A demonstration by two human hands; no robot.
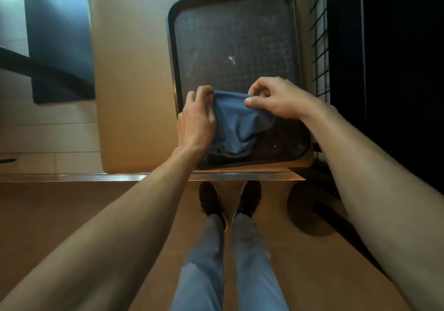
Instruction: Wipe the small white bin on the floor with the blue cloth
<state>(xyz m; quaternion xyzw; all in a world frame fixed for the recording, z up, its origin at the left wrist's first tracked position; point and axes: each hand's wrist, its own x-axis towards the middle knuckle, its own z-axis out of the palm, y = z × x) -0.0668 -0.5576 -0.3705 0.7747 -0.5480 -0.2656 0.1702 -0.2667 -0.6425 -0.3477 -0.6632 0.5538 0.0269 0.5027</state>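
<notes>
A blue cloth (237, 125) hangs between both hands above the near end of a dark tray (230, 46). My left hand (195, 120) pinches the cloth's upper left corner. My right hand (271, 100) pinches the upper right corner between thumb and forefinger. The top edge is stretched between them and the rest sags in folds onto the tray. No small white bin shows in this view.
The tray lies on a tan table (129, 75) with a metal front edge (96, 177). A dark wire rack (319, 41) stands to the right. A dark round shape (312, 209) sits on the brown floor by my feet (230, 202). A dark panel (60, 39) stands at left.
</notes>
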